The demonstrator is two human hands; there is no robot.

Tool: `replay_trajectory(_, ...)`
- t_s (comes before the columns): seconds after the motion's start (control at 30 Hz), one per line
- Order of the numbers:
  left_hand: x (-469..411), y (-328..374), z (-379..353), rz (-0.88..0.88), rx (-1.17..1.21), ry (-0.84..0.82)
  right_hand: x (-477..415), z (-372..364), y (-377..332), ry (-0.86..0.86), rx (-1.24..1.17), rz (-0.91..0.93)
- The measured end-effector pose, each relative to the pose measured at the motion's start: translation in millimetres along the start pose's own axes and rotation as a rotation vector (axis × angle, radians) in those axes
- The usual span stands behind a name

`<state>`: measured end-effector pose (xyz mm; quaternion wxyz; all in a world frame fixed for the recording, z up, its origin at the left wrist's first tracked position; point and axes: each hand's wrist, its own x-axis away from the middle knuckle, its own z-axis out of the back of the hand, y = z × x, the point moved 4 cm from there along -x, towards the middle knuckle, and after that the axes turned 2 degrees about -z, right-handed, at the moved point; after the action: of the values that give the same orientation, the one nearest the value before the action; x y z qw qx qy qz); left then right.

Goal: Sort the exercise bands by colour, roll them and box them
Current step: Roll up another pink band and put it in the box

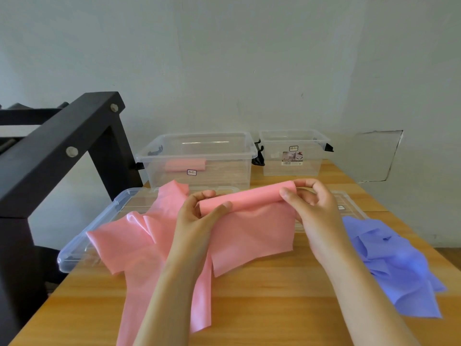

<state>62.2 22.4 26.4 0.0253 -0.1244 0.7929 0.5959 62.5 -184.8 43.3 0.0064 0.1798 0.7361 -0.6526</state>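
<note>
Over the middle of the wooden table (274, 300), both hands hold a half-rolled pink band (249, 221), its unrolled tail trailing down toward the near edge. The left hand (199, 218) curls fingers and thumb round the roll's left end, and the right hand (315, 213) pinches its right end. Loose pink bands (134, 243) lie toward the left edge, partly over a clear lid (79, 248). Blue bands (391, 263) are heaped at the right edge. Along the far edge stand a larger box (199, 148), with a rolled pink band (184, 165) inside, and a smaller box (294, 168).
</note>
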Motion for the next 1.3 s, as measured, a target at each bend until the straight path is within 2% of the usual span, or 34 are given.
replay_trajectory(0.33, 1, -3, -1, -0.025, -0.153, -0.012, 4, -2, 1, 0.071, 0.088, 0.115)
replay_trajectory(0.5, 2, -1, -2, -0.023, -0.127, -0.041, 4, -3, -1, 0.070, 0.065, 0.115)
replay_trajectory(0.63, -1, 1, 3, -0.051, -0.108, -0.031, 2, -5, 4, 0.003, -0.063, -0.062)
replay_trajectory(0.73, -1, 3, 4, -0.070, -0.095, -0.076, 1, -6, 5, -0.054, -0.071, -0.165)
replay_trajectory(0.93, -1, -3, 1, 0.065, -0.054, -0.157, 0, 1, -5, -0.177, -0.028, -0.094)
replay_trajectory(1.03, -1, -1, 1, 0.017, -0.147, -0.162, 0, 4, -7, -0.312, -0.044, -0.102)
replay_trajectory(1.13, -2, 2, 3, -0.036, -0.126, -0.167, 2, 7, -4, -0.397, 0.038, -0.182)
replay_trajectory(1.2, 1, 5, 1, -0.029, -0.082, -0.189, 2, 8, -2, -0.371, 0.083, -0.205)
replay_trajectory(1.3, 3, 1, 0, 0.058, -0.039, -0.166, 0, 9, -4, -0.305, 0.108, -0.126)
